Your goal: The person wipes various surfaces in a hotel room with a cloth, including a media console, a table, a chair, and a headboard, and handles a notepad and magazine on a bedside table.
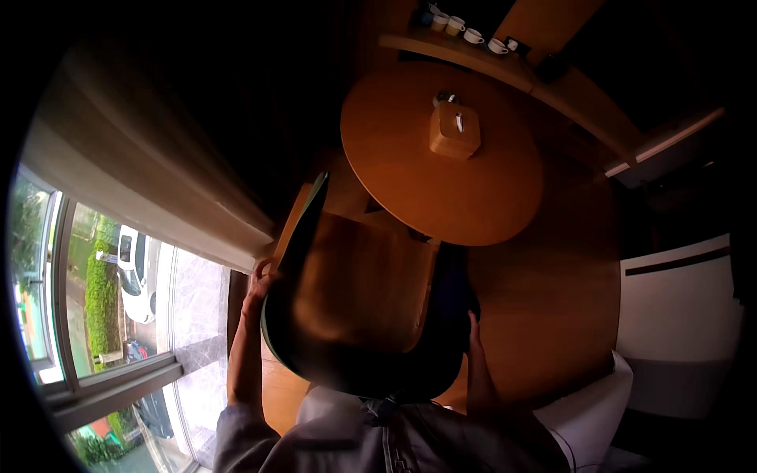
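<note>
An armchair with a brown seat [366, 284] and a dark curved back stands directly before me, its back towards my body. My left hand [258, 284] grips the outer left side of the chair, by the green-edged back and wooden arm. At the right, my right hand [474, 331] rests against the chair's dark outer side; its fingers are partly hidden. Beyond the seat stands a round wooden table [402, 189]. On it are a wooden tissue box [455, 133] with a white tissue showing and a small glass-like object [445, 97] behind it.
Several white cups [473, 36] line a wooden shelf behind the table. A window [118, 284] and a pale curtain [159, 159] are at the left. White bedding [591, 396] lies at lower right, near a white cabinet-like piece [674, 301]. Wooden floor [550, 307] shows between.
</note>
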`<state>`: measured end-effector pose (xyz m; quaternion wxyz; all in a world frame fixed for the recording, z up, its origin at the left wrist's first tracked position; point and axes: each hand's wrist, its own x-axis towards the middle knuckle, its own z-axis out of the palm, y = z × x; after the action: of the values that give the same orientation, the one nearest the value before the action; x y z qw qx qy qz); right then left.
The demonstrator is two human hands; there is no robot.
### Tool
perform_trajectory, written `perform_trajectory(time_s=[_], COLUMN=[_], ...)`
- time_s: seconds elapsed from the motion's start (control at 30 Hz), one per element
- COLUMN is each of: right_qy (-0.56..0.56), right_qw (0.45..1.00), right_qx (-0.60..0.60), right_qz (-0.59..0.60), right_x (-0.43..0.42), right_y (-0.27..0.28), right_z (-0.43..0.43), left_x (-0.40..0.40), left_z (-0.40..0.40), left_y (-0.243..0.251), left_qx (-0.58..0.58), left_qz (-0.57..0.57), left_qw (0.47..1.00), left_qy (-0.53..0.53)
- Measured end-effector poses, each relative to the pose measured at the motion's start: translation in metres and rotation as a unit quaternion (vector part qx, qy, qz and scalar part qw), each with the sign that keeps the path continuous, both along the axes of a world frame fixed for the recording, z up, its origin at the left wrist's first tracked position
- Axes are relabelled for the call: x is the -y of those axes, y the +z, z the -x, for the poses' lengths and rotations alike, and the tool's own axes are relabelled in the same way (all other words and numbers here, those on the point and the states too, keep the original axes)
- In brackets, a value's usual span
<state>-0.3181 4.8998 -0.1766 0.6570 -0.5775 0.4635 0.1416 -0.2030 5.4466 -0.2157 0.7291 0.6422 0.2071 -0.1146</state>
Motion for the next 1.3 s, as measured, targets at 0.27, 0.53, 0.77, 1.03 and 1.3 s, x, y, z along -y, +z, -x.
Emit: perform_trajectory(time_s=[0.27, 0.53, 0.77, 1.03, 1.3], right_qy=[-0.116, -0.214, -0.268, -0.247, -0.157], right_qw=[0.98, 0.969, 0.94, 0.84, 0.848], right_qx=[0.146, 0.121, 0.209, 0.087, 0.081], right_qz=[-0.069, -0.004, -0.019, 0.474, 0.499], right_x=[-0.06, -0.07, -0.096, -0.195, -0.237], right_y=[-0.054, -0.046, -0.079, -0.105, 0.021], right_z=[0.033, 0.047, 0.052, 0.056, 0.023], left_x=[-0.026, -0.05, -0.001, -0.055, -0.223], left_z=[-0.089, -0.014, 0.015, -0.098, -0.124], left_y=[-0.082, -0.043, -0.014, -0.017, 0.131], left_qx=[0.181, 0.209, 0.218, 0.066, 0.198], left_qz=[0.048, -0.236, -0.234, 0.06, -0.147], left_qw=[0.976, 0.938, 0.944, 0.98, 0.928], left_qy=[-0.114, -0.147, 0.086, 0.179, 0.278])
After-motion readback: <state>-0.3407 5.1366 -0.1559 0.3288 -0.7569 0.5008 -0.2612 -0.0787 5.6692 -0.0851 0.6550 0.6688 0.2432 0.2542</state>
